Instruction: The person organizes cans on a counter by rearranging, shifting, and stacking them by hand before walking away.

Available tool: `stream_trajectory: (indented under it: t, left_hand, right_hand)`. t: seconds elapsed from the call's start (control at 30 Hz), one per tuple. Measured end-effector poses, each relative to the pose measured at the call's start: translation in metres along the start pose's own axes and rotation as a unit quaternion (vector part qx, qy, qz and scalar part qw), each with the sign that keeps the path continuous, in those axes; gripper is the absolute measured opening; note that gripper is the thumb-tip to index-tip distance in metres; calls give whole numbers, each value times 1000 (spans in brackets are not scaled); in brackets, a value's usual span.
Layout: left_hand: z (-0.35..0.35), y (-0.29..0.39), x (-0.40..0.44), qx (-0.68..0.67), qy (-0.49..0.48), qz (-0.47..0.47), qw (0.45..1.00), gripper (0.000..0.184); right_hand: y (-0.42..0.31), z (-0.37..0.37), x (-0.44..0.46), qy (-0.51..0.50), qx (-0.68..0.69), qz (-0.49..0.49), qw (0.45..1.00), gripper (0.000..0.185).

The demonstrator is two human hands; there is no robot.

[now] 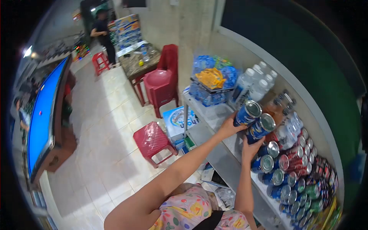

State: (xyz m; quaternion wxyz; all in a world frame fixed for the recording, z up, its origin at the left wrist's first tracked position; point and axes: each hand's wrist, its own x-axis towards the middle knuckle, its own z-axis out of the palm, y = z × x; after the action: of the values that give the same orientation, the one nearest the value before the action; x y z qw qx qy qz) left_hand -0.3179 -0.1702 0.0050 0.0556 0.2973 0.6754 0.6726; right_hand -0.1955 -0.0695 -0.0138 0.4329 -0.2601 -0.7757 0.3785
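My left hand (229,127) is closed around a blue drink can (246,114) with a silver top. Just beside it, my right hand (251,148) grips a second blue drink can (260,129) low on its side. The two cans stand nearly upright, close together over the metal shelf (205,111); whether their bases touch it I cannot tell. Nearest my right hand are more blue cans (263,164) in rows. Red cans (299,153) and green cans (312,190) stand further right. Behind the held cans are clear bottles with white caps (255,86).
Plastic-wrapped blue packs (214,78) sit at the shelf's far end. Below stand a red stool (153,140) and a blue-white carton (179,122). A red chair (163,78), stone-topped table (140,65), blue pool table (44,111) and a standing person (103,36) are further off.
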Motion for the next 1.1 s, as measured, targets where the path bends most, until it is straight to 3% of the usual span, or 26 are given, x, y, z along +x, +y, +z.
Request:
stream_trajectory:
  t: [0.03, 0.1, 0.17, 0.33, 0.47, 0.6, 0.73, 0.87, 0.97, 1.1]
  left_hand:
    - [0, 2, 1, -7, -13, -3, 1000, 86]
    - [5, -10, 4, -26, -7, 18, 999, 81]
    - [4, -12, 6, -53, -9, 26, 998, 76]
    - [-1, -2, 5, -35, -12, 30, 999, 71]
    - [-2, -6, 5, -36, -22, 29, 999, 72]
    - [-2, -8, 4, -17, -9, 44, 999, 74]
    - [-2, -13, 5, 19, -26, 30, 999, 86]
    - [-2, -8, 4, 8, -11, 49, 999, 82]
    - [-2, -4, 1, -5, 4, 54, 999, 75]
    - [-1, -11, 2, -7, -2, 40, 999, 74]
  right_hand:
    - [-7, -6, -9, 6, -54, -19, 998, 91]
    - [-18, -21, -31, -14, 2, 13, 1000, 82]
    - [-70, -43, -50, 17, 43, 16, 999, 61]
    - [-96, -97, -46, 168, -209, -152, 951, 50]
    - [-84, -121, -36, 114, -287, -77, 948, 62]
    - [-33, -106, -45, 94, -181, 15, 979, 72]
    - [-39, -103, -49, 100, -145, 24, 984, 81]
    - [-66, -106, -52, 122, -30, 79, 989, 87]
    - [-83, -113, -34, 156, -55, -33, 986, 88]
    - [-104, -117, 5, 167, -62, 0, 984, 86]
